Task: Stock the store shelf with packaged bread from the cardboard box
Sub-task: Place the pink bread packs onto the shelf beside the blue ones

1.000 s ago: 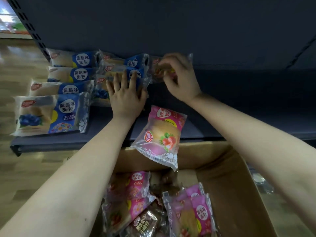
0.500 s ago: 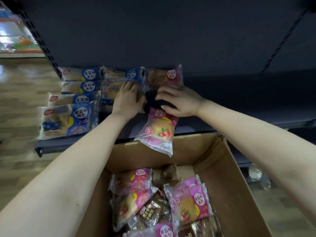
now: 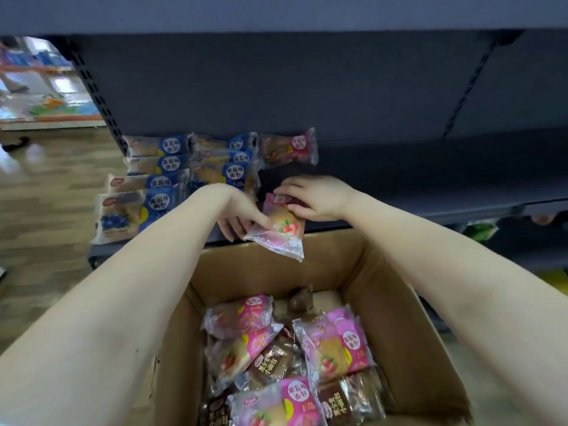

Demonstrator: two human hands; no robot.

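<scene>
The left hand (image 3: pixel 242 216) pinched 1 pink pack (image 3: pixel 285 229) by its side and the right hand (image 3: pixel 319 198) gripped its top end, at the shelf (image 3: pixel 399 192) front edge, above the box (image 3: pixel 393 318).

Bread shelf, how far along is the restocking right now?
Done: rows of blue packs and one pink pack at the back sit on the shelf. In hand: the left hand and right hand hold a strawberry pack at the shelf's front edge. Left: many pink and brown packs lie in the cardboard box.
</scene>
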